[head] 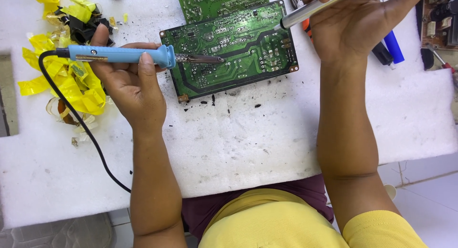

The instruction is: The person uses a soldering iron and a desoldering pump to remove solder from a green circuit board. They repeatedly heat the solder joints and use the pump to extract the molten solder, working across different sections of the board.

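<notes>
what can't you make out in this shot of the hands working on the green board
- Head view: the top of the silver tool in the right hand is cut off by the frame's upper edge.
- The second green board runs off the top edge.
- Whether the soldering iron tip, in the left hand, touches the green circuit board: too small to tell.
- The brown board is cut by the right edge.

White foam pad [248, 148] carrying a green board [234, 50] at centre, a second board [219, 1] at 12 o'clock, yellow tape scraps [71, 81] at 9 o'clock, black crumbs [224, 102] just below the board, and a blue pen [394, 45] at 2 o'clock.
</notes>
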